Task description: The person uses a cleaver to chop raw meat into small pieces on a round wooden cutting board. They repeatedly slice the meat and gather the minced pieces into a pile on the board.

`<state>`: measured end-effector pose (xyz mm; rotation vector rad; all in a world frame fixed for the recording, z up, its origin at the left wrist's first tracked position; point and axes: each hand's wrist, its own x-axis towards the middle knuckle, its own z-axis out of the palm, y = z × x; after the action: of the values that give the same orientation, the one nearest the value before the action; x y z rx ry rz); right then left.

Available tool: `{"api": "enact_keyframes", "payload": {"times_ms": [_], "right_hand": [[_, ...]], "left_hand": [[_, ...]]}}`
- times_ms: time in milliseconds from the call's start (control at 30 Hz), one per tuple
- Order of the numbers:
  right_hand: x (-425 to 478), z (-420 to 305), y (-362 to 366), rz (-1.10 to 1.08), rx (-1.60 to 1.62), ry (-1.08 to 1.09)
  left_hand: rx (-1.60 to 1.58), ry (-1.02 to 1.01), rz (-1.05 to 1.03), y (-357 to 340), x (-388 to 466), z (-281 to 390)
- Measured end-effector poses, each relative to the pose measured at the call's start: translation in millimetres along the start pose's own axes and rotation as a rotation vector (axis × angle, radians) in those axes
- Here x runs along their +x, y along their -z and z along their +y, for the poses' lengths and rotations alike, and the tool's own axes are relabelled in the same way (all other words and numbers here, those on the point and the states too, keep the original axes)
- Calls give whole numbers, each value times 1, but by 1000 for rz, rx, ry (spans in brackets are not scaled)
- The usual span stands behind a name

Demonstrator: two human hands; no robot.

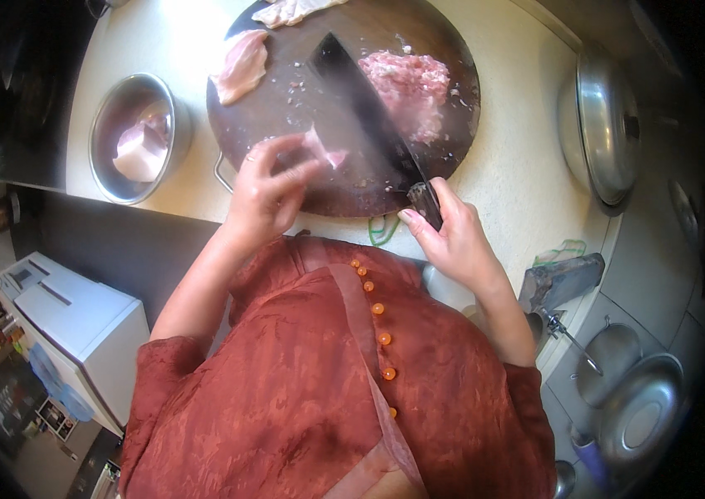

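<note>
My left hand [274,184] pinches a small strip of raw meat [327,155] between its fingertips, over the front left of a round dark chopping board [327,193]. In my right hand [449,234] is the handle of a broad cleaver [368,112]; its blade slants up and left across the board, slightly blurred. A heap of minced raw meat [408,87] lies right of the blade. Towards the board's left edge rests a flat piece of raw meat [243,65], and another pale piece [293,9] is at the far edge, partly cut off by the picture.
Left of the board, a metal bowl [171,140] holds a chunk of raw meat [142,150]. A lidded metal pot [605,125] stands at the right on the pale countertop [511,125]. Near the sink tap [555,324] lies a dark rectangular block [564,280]. Metal basins [642,418] are farther down.
</note>
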<state>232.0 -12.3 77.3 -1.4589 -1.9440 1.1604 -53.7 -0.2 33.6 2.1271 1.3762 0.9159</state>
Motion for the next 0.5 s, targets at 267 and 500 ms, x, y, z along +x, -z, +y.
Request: {"api": "enact_keyframes", "payload": {"times_ms": [267, 500], "right_hand": [[16, -7, -10, -257, 1058, -455], [-1, 4, 21, 10, 838, -380]], "left_hand": [[-1573, 851, 108, -19, 45, 18], [-1065, 617, 57, -17, 44, -3]]}}
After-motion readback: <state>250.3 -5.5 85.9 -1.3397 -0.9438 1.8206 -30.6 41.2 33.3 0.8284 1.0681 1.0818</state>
